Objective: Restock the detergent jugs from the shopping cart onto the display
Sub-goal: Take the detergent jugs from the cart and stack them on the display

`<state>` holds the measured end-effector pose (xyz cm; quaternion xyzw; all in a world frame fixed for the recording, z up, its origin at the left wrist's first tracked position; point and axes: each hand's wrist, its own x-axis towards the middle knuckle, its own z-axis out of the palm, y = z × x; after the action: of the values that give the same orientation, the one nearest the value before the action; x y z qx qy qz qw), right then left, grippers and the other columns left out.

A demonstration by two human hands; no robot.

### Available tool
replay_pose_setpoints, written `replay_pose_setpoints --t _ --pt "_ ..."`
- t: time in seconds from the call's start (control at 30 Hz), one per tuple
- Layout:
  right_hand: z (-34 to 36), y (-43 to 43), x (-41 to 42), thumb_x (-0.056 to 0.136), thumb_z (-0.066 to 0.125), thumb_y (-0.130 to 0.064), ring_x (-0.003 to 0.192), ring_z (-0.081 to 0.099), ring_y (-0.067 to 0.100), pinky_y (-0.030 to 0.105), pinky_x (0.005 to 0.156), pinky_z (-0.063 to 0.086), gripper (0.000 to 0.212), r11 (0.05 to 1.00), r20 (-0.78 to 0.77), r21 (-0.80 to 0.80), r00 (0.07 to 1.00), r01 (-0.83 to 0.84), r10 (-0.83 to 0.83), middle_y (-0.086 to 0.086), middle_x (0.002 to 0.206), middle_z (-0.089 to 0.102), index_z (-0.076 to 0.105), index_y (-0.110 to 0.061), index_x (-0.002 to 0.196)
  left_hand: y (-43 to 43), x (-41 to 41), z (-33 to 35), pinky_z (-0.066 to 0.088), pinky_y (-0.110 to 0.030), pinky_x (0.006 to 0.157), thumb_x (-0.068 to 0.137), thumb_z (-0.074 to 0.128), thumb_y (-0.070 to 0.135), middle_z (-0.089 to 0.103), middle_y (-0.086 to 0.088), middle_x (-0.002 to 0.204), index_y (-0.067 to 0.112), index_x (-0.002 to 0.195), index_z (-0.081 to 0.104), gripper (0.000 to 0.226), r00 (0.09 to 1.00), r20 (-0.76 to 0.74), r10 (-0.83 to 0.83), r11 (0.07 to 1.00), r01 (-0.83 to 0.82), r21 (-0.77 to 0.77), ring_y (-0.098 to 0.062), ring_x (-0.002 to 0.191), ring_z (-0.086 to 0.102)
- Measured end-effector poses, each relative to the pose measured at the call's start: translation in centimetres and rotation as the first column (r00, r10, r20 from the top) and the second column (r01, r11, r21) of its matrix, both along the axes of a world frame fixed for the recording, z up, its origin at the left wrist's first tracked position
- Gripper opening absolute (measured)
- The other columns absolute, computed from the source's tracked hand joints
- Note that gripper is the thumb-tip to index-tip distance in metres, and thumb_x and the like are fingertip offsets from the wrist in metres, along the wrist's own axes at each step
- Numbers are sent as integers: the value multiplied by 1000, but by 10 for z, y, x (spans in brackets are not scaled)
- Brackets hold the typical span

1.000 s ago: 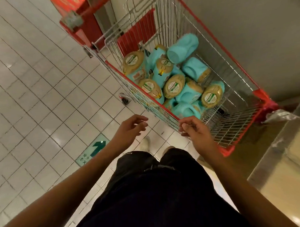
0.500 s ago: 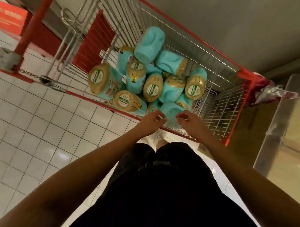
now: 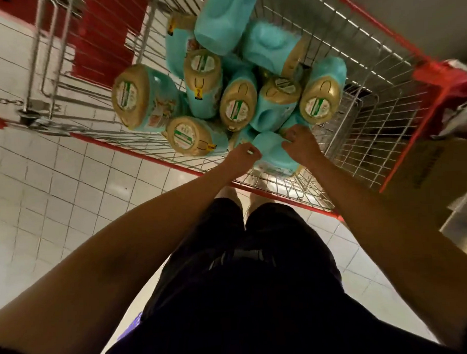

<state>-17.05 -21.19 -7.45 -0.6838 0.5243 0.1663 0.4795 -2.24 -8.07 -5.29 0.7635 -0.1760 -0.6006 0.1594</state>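
Where the shopping cart [image 3: 384, 124] fills the upper half of the frame, its wire basket edged in red, the detergent jugs [image 3: 272, 45] lie heaped inside it, teal bodies with gold caps; most have their caps turned up, and two at the top centre show their teal bottoms instead. The nearest jug [image 3: 272, 155] lies inside the basket at the near edge of the heap, just above the middle of the frame, with a sliver of gold at its lower right end; both of the person's bare arms reach up to it from the bottom corners. The right hand [image 3: 301, 145] sits on the jug's upper right side, its grip curled and its fingers hooked onto the teal edge; the left hand [image 3: 243, 156] is tight against the jug's left side with the fingers bent in, though whether that grip has closed on the plastic or only touches it I cannot tell. At the upper left a red seat flap [image 3: 103, 35] shows behind the wire, and a chain [image 3: 2, 100] hangs at the far left edge; pale floor tiles [image 3: 42, 196] spread across the left; black shorts [image 3: 244, 282] fill the bottom centre; a brown cardboard box [image 3: 425, 170] stands at the right, just beside the cart.
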Motion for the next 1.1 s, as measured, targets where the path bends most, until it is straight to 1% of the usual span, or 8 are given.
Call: replay_pose_setpoints --t 0.1,0.2,0.33,0.5,0.67,0.8,0.9,1.1 --pt "-22 -2 4 93 72 -17 133 54 43 43 107 45 54 986 -129 72 979 -149 158 26 146 54 57 -9 144 -1 5 -4 51 -38 80 101 66 19 71 -21 116 13 108 66 9 999 -42 6 999 -5 37 -26 89 65" --pt "-30 3 11 95 72 -27 144 44 40 48 115 39 69 974 -200 103 955 -202 219 19 158 45 43 -15 156 1 16 -8 50 -37 75 101 66 17 68 -15 102 11 108 65 9 994 -83 65 996 -60 67 -26 82 63" --pt "-27 8 21 96 71 -33 138 50 37 42 106 46 61 932 -245 139 901 -334 359 17 151 51 52 -11 149 3 34 -5 51 -40 76 103 64 14 67 -16 101 4 115 64 16 986 -103 128 988 -118 96 -29 84 63" --pt "16 31 27 97 65 -32 130 57 31 40 109 36 44 907 -211 -11 888 -421 409 6 137 64 59 -21 139 4 54 10 44 -19 47 106 54 8 57 -4 82 12 96 60 13 962 -142 233 968 -216 130 -16 64 52" --pt "92 28 25 89 76 -24 104 63 26 47 111 36 23 946 19 -165 958 -280 287 0 100 70 68 -18 110 2 70 27 43 -31 63 111 48 22 58 -16 101 8 112 56 16 946 -149 288 955 -273 115 -24 76 56" --pt "168 27 24 79 87 -18 92 52 6 51 119 31 33 951 260 -179 920 -252 292 -20 86 58 60 -27 94 4 81 58 57 -46 90 109 39 53 68 -11 107 11 119 62 48 778 -349 523 851 -460 253 -30 95 67" --pt "213 33 20 78 86 -11 101 56 6 49 128 16 28 892 366 -322 828 -316 426 -19 97 61 70 -18 101 12 93 75 66 -35 68 112 39 41 72 -13 105 12 110 65 39 634 -533 561 828 -447 340 -21 81 80" --pt "247 43 7 68 77 19 109 64 22 47 131 15 39 781 395 -581 760 -229 516 4 105 71 76 -7 96 13 105 111 58 -46 98 71 87 65 73 -16 129 8 126 76 81 410 -831 375 909 -338 244 -31 119 71"
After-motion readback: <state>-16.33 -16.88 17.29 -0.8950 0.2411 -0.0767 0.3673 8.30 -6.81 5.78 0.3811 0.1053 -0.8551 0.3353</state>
